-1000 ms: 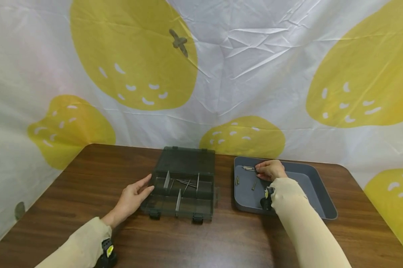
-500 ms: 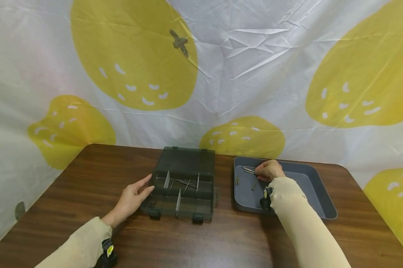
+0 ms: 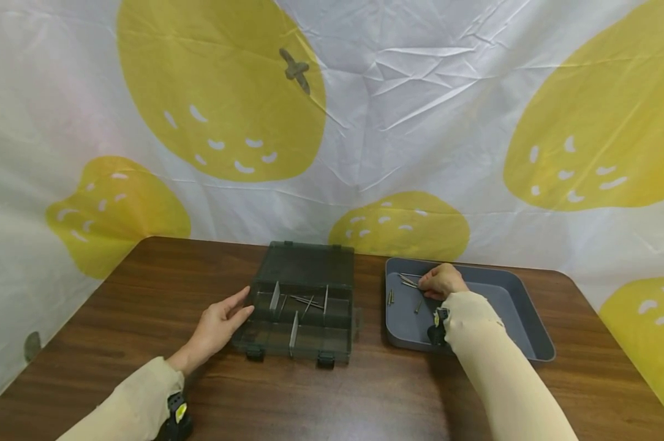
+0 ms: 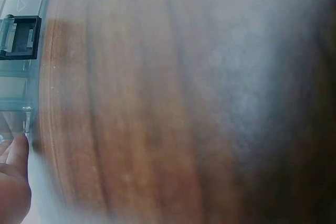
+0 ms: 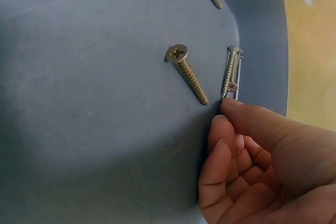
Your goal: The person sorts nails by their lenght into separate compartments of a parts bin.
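Organizer open, nails in far middle cell; left hand flat against its left wall. Tray holds screws; right hand fingertip touches them, fingers curled, grasping nothing.

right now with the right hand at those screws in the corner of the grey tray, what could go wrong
The screws lie tight against the wall of the grey tray, and the right hand only touches their ends with a fingertip, so a pinch may slip. The left hand rests open against the organizer box without gripping it, so the box could slide if bumped. A loose screw close by could get knocked aside.
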### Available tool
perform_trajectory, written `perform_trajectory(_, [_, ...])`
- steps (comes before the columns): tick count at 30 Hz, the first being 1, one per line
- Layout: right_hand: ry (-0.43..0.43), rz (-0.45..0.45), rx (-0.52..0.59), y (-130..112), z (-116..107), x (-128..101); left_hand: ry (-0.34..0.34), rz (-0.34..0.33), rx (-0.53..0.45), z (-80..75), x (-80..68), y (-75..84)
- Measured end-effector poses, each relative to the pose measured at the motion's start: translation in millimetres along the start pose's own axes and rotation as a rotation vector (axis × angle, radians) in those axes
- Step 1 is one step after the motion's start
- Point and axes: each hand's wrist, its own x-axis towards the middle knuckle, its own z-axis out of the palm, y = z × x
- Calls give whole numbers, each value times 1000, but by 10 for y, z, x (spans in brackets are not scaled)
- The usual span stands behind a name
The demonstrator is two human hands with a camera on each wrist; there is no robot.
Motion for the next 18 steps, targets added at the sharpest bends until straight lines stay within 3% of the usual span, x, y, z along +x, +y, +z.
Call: perform_trajectory(18, [-49, -71, -99, 22, -1, 24, -5, -3, 2, 0, -1, 9])
